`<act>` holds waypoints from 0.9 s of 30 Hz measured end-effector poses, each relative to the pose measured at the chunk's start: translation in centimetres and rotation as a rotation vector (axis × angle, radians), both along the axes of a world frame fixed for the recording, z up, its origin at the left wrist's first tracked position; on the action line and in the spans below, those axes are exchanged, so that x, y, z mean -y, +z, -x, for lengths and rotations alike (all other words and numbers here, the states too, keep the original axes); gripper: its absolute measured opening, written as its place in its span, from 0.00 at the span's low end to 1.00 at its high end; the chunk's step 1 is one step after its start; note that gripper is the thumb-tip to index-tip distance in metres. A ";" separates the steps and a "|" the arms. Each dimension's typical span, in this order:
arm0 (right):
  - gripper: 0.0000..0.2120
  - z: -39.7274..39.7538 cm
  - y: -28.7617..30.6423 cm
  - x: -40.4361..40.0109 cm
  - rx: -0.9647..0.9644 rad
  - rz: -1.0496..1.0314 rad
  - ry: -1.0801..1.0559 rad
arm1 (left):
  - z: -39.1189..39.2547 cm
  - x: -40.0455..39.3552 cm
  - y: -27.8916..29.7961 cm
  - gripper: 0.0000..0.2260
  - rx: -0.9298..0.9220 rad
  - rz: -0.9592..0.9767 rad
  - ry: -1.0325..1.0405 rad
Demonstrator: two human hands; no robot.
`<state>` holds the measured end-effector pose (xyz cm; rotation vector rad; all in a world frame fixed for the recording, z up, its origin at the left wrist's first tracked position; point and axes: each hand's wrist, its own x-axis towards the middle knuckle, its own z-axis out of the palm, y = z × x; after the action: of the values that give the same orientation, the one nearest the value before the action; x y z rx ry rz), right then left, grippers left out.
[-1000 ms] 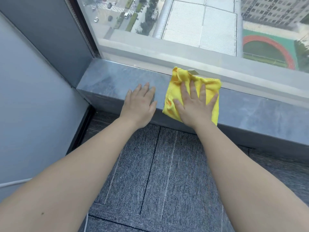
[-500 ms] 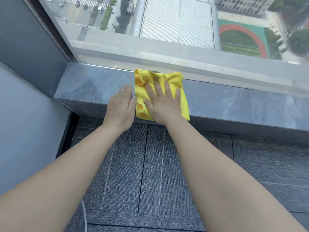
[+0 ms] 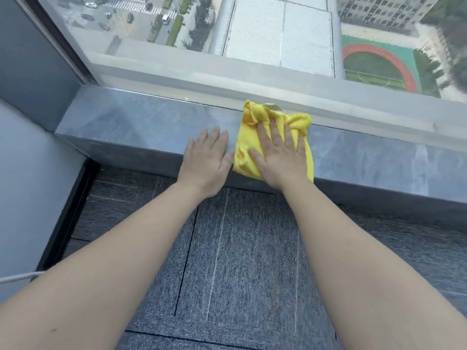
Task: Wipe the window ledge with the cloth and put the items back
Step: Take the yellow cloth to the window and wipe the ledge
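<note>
Fingers (image 3: pixel 276 132) of the right hand (image 3: pixel 280 157) were spread flat, pressing the yellow cloth (image 3: pixel 252 137) onto the grey ledge (image 3: pixel 141 125) mid-frame, right by the glass. Left hand (image 3: pixel 206 160) lay flat just beside it, fingers together, thumb touching the cloth's edge.

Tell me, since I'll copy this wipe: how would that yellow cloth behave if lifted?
The yellow microfibre cloth would probably flop: it is bunched and creased at the far edge. It drapes over the grey stone ledge's front lip, so likely light and limp.
</note>
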<state>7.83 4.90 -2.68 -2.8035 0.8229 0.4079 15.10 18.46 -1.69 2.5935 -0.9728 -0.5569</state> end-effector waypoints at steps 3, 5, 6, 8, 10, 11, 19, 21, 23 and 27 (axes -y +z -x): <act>0.29 2.2 0.0 2.1 -0.013 0.017 -0.117 | 1.1 0.9 -0.3 0.23 0.028 -0.058 -0.009; 0.29 3.2 -0.1 3.3 -0.021 0.030 -0.217 | 1.4 1.1 -0.2 0.23 0.028 -0.066 0.000; 0.29 3.5 -0.1 3.6 -0.025 0.034 -0.273 | 1.5 1.2 -0.1 0.23 0.021 -0.059 0.006; 0.29 3.1 -0.1 3.9 -0.022 0.026 -0.382 | 1.4 1.2 0.0 0.23 0.001 -0.034 0.029; 0.29 1.9 0.0 3.5 -0.010 0.003 -0.480 | 1.2 1.0 0.0 0.23 -0.009 -0.016 0.053; 0.29 1.1 0.1 3.2 -0.007 -0.006 -0.514 | 1.0 0.8 -0.1 0.23 -0.011 -0.008 0.061; 0.26 0.4 -0.3 1.1 0.077 0.001 -0.087 | 1.8 1.3 -0.2 0.27 -0.005 0.034 0.056; 0.25 1.1 -0.2 1.4 0.092 -0.012 0.060 | 2.7 2.3 -0.1 0.30 -0.004 0.055 0.049; 0.25 1.8 -0.2 2.1 0.091 -0.021 0.126 | 3.5 3.3 -0.1 0.31 -0.008 0.073 0.053; 0.25 3.7 -0.3 3.9 0.100 -0.026 0.140 | 5.0 5.4 0.2 0.32 -0.012 0.059 0.044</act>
<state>4.14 1.04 -3.00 -2.8401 0.5991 0.2941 10.11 13.04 -1.53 2.5503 -0.9126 -0.5234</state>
